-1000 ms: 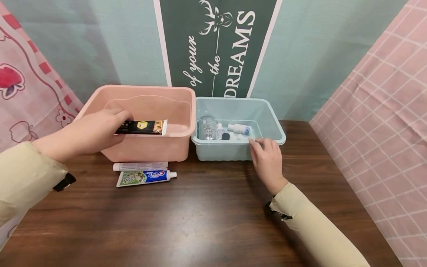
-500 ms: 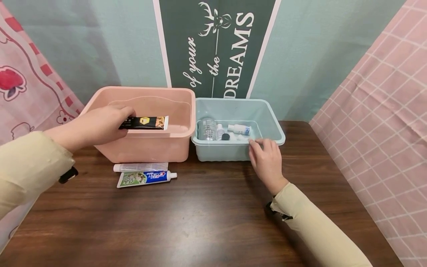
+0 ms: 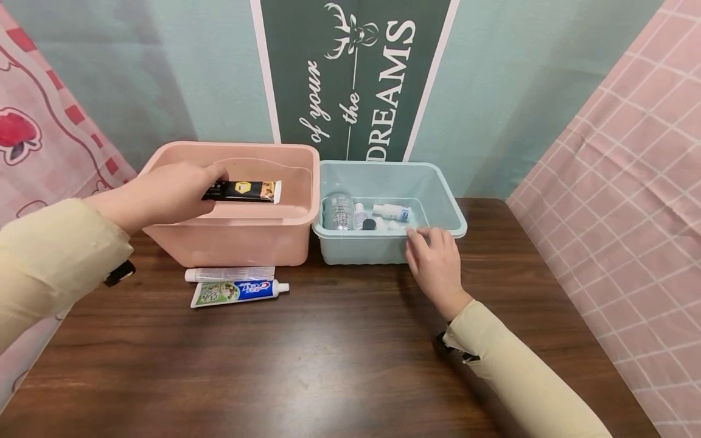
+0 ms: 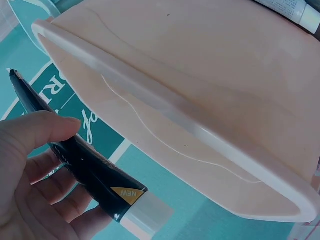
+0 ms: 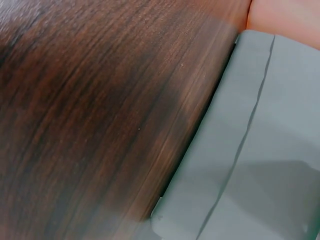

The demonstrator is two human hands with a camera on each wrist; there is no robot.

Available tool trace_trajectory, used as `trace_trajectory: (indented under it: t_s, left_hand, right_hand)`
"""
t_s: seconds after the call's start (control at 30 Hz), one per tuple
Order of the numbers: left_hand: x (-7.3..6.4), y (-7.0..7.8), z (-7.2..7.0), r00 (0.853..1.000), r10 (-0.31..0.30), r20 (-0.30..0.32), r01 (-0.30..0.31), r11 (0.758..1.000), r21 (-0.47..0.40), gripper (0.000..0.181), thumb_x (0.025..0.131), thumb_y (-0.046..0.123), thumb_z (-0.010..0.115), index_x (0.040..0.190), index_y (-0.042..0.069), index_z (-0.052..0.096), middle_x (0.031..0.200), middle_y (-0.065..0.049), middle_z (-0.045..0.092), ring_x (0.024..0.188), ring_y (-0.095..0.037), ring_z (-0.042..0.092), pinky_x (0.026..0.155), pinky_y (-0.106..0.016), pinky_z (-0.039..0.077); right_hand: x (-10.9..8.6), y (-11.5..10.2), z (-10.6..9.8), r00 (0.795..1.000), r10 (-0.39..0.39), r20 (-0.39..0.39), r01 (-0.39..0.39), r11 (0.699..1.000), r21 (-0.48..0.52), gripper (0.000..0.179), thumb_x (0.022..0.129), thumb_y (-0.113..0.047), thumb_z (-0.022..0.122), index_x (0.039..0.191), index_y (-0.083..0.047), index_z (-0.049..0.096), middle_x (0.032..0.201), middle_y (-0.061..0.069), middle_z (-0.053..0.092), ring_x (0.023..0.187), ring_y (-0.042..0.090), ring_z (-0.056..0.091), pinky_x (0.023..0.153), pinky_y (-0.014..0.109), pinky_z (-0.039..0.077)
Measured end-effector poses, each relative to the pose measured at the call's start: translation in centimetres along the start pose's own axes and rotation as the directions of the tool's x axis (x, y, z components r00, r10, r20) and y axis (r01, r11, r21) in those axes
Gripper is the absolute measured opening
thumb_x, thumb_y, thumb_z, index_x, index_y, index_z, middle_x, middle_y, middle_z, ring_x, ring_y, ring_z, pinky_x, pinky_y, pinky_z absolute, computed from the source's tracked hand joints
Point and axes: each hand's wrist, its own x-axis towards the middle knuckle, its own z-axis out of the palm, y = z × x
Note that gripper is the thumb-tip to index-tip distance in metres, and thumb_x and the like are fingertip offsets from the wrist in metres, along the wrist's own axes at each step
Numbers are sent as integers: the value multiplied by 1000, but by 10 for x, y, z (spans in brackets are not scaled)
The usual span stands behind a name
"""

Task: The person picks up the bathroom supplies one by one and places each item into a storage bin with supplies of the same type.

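Observation:
A black toothpaste tube [image 3: 246,191] with a yellow emblem is gripped by my left hand [image 3: 170,191] over the pink bin [image 3: 263,246]. The left wrist view shows this tube [image 4: 92,170] slanting down to its white cap [image 4: 146,215], the thumb over one side and fingers behind. The pink bin's opening [image 4: 165,135] lies beside it. My right hand [image 3: 438,264] holds the front rim of the light blue bin [image 3: 361,249] with curled fingers. That hand is outside the right wrist view, which shows the blue bin's outer wall [image 5: 250,150].
In front of the pink bin, a green-and-blue Crest toothpaste tube [image 3: 235,292] and a clear, white-capped tube [image 3: 230,274] lie on the wooden table [image 3: 306,365]. Inside the blue bin are a clear bottle [image 3: 339,212], a white bottle [image 3: 391,212] and other small bottles.
My left hand has lifted the black toothpaste tube and moved it back and slightly right over the pink bin. My right hand stays at the blue bin's rim.

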Motion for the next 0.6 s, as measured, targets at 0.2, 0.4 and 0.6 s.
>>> trace_trajectory:
  t_s: [0.2,0.4,0.6]
  left_hand:
    - [5,0,-3,999,-22,40,22,1000,2,28,75,-2,69,97,-3,51,81,-13,61,66,-21,57,64,-41,50]
    - [11,-4,-6,997,-37,74,37,999,12,29,76,0,69,100,-3,53,84,-15,62,68,-22,56,66,-43,49]
    - [20,-10,-5,992,-34,118,34,999,-1,27,77,1,67,100,-3,53,86,-15,62,72,-24,57,69,-46,47]
  right_hand:
    - [0,-1,-1,1000,-12,10,12,1000,-7,26,84,-11,61,107,0,65,95,20,55,79,39,49,68,49,42]
    - [0,-1,-2,1000,-22,5,22,1000,-8,26,84,-11,61,108,0,64,96,21,55,81,40,49,71,50,42]
    - [-1,0,-3,1000,-18,21,18,1000,-1,27,86,-13,58,109,0,64,98,21,55,82,40,49,76,50,42]
